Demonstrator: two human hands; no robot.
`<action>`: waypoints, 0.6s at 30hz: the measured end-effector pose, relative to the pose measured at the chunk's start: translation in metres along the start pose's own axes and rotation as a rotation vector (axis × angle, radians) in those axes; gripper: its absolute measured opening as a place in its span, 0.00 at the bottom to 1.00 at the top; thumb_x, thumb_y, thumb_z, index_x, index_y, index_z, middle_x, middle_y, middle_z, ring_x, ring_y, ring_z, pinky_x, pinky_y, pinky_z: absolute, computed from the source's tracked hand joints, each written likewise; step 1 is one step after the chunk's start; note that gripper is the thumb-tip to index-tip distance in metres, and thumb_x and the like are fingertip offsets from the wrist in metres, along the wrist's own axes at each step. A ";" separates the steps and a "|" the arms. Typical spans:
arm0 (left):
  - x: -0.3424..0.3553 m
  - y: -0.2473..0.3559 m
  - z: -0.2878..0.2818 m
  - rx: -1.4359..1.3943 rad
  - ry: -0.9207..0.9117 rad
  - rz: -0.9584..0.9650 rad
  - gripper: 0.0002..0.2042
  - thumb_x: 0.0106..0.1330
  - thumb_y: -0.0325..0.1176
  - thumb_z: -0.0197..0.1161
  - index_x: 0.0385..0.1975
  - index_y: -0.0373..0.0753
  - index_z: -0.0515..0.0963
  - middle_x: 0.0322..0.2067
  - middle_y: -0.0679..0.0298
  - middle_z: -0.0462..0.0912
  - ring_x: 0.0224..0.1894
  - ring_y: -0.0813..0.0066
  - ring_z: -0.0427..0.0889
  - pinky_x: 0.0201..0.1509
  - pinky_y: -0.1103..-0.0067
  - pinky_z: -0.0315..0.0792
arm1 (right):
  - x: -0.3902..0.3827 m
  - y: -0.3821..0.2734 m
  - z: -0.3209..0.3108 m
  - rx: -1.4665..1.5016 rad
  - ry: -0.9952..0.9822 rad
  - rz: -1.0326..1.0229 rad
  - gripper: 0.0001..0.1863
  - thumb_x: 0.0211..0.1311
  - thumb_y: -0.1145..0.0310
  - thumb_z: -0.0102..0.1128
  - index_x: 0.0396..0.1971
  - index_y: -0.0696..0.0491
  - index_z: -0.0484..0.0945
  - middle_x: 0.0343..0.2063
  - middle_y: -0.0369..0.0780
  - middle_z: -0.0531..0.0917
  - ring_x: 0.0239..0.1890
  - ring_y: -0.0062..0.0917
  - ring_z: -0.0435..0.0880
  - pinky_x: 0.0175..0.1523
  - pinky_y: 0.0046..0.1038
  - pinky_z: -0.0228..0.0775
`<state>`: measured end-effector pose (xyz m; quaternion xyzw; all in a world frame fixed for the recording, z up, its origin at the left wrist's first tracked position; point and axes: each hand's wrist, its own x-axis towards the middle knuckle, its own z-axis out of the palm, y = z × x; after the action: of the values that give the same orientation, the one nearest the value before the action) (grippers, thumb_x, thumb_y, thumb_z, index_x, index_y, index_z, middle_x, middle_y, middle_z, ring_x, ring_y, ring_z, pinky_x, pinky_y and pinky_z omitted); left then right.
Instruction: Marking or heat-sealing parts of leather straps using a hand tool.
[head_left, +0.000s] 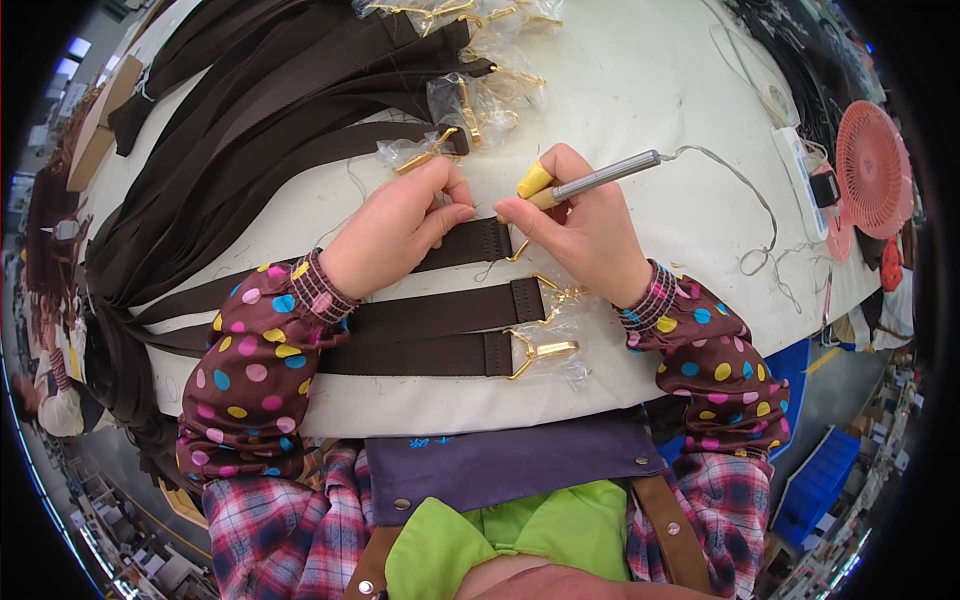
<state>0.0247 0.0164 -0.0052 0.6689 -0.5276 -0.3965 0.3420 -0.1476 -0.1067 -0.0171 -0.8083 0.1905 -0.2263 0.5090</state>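
My right hand grips a silver pen-shaped tool with a cord at its back end. A yellow cover sits on one of its fingers. The tool's tip points left, just above the end of a dark brown strap with a gold ring. My left hand is closed in a pinch over this strap; whatever lies between its fingertips is too small to make out. Nearer to me lie two more straps, a middle one and a front one, with gold hooks partly in clear plastic.
Many dark straps lie bundled at the left and far side, with several plastic-wrapped gold hooks. The tool's grey cord loops over the white table. A white power strip and pink fan stand at the right.
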 end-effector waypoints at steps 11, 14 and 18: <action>0.001 -0.002 0.007 -0.073 0.071 -0.006 0.06 0.67 0.28 0.58 0.34 0.34 0.68 0.25 0.65 0.76 0.23 0.80 0.75 0.27 0.81 0.70 | 0.000 0.001 0.002 -0.103 0.029 -0.047 0.17 0.57 0.64 0.67 0.28 0.56 0.65 0.16 0.39 0.76 0.17 0.22 0.76 0.22 0.23 0.65; 0.000 -0.002 0.007 -0.082 0.071 -0.010 0.07 0.67 0.29 0.58 0.34 0.35 0.68 0.25 0.65 0.76 0.23 0.80 0.75 0.27 0.81 0.70 | 0.000 0.000 0.003 -0.106 0.023 -0.055 0.17 0.57 0.64 0.67 0.28 0.56 0.65 0.16 0.39 0.76 0.17 0.24 0.76 0.23 0.24 0.66; 0.001 -0.003 0.007 -0.070 0.076 -0.013 0.07 0.67 0.29 0.58 0.34 0.35 0.68 0.25 0.65 0.76 0.23 0.80 0.76 0.27 0.81 0.70 | 0.000 0.001 0.003 -0.110 0.015 -0.029 0.18 0.57 0.63 0.67 0.28 0.55 0.65 0.16 0.39 0.76 0.17 0.25 0.76 0.23 0.25 0.66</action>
<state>0.0195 0.0162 -0.0107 0.6746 -0.4955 -0.3913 0.3826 -0.1463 -0.1054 -0.0195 -0.8362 0.1946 -0.2288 0.4589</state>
